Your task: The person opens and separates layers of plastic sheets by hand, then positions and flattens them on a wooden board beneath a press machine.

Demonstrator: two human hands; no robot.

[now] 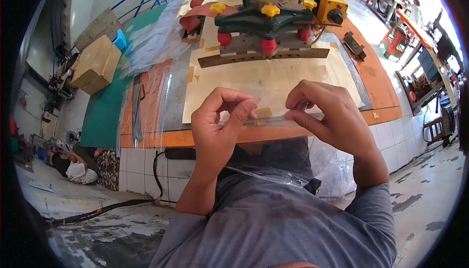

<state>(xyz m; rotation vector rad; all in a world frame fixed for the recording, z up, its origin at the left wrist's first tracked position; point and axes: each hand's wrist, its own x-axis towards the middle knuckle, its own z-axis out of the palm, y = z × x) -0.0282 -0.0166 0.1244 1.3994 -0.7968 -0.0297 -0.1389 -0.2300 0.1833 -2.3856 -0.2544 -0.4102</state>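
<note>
Clear plastic bag (273, 163): held above the near edge of the surface (381, 85), hanging down over the person's lap.
Left hand (217, 126): grip closed, thumb and fingers pinched on the bag's top edge.
Right hand (325, 116): grip likewise clamped on the same edge, just beside the left.
Press machine (266, 21): green frame, yellow and red knobs, at the far edge.
Tan sheet (264, 80): flat at mid-surface.
Cardboard boxes (95, 63): far left, on a green top.
</note>
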